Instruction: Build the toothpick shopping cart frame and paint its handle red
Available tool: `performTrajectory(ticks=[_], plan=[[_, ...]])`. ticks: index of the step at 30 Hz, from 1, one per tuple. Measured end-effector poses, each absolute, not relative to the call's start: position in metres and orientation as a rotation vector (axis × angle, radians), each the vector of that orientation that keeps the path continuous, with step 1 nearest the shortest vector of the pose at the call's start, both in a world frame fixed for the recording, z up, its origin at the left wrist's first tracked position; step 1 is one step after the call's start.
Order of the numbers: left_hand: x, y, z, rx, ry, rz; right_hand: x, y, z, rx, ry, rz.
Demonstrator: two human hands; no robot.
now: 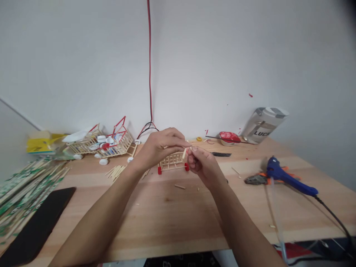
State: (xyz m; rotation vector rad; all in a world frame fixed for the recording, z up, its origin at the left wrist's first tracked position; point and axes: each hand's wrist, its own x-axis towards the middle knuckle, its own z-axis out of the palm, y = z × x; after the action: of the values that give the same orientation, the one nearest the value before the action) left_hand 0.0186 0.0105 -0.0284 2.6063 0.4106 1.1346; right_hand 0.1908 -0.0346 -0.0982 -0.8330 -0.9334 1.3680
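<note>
A small cart built of thin wooden sticks (172,161) with red wheels stands on the wooden table (172,215) at its middle. My left hand (159,146) is closed, its fingers pinching a short wooden stick (184,153) just above the cart's right end. My right hand (202,163) is closed too, with its fingertips pressed against the same stick from the right. The two hands meet over the cart.
Two finished stick carts (108,142) with white caps stand at the back left. Packs of chopsticks (25,189) and a black phone (39,222) lie left. A blue glue gun (286,176) and pliers (257,179) lie right. A red dish (229,137) and a leaning can (263,124) are by the wall.
</note>
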Motion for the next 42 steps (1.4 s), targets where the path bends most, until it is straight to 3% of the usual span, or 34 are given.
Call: performTrajectory(ticks=[7, 13, 20, 32, 37, 42], plan=[[0.022, -0.002, -0.019, 2.626, 0.409, 1.101, 0.194, -0.032, -0.107, -0.876, -1.046, 1.341], [0.012, 0.006, -0.022, 2.177, 0.793, 0.876, 0.201, -0.03, -0.114, -1.126, -1.319, 0.867], [0.009, 0.017, -0.029, 1.986, 0.818, 0.756, 0.19, -0.062, -0.128, -1.55, -1.94, 0.448], [0.011, 0.015, -0.029, 1.913, 0.826, 0.683, 0.162, -0.065, -0.136, -1.809, -2.235, 0.462], [0.006, 0.023, -0.034, 1.884, 0.79, 0.663, 0.182, -0.064, -0.146, -1.729, -1.999, 0.583], [0.005, 0.027, -0.037, 1.872, 0.76, 0.632, 0.206, -0.062, -0.138, -1.355, -1.573, 0.694]])
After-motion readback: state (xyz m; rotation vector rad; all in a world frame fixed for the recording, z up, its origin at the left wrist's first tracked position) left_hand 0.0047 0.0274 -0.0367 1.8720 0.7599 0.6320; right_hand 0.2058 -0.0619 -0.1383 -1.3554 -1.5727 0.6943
